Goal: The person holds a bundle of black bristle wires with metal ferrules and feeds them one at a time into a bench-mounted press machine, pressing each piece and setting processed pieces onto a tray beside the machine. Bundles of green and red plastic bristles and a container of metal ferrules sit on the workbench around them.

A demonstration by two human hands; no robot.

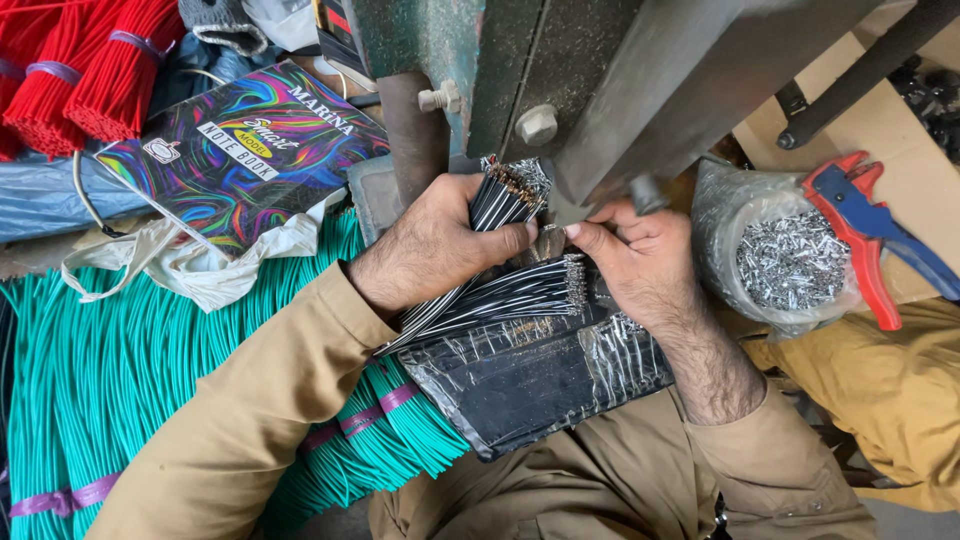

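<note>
My left hand [432, 243] grips a bundle of black-and-white striped wires [503, 197], their bare ends pointing up toward a green metal machine [520, 70]. My right hand [628, 255] pinches something small at the machine's base, right beside the left thumb; what it holds is hidden. A second fan of striped wires with metal tips [520, 295] lies under both hands on a black foil-wrapped pad [530, 385].
A clear bag of small metal terminals [790, 262] sits at right beside red-and-blue crimping pliers [870, 230]. Bundles of green wires [120, 370] fill the left, red wires [90, 70] the top left, with a colourful notebook [245, 150] and white cloth [215, 265].
</note>
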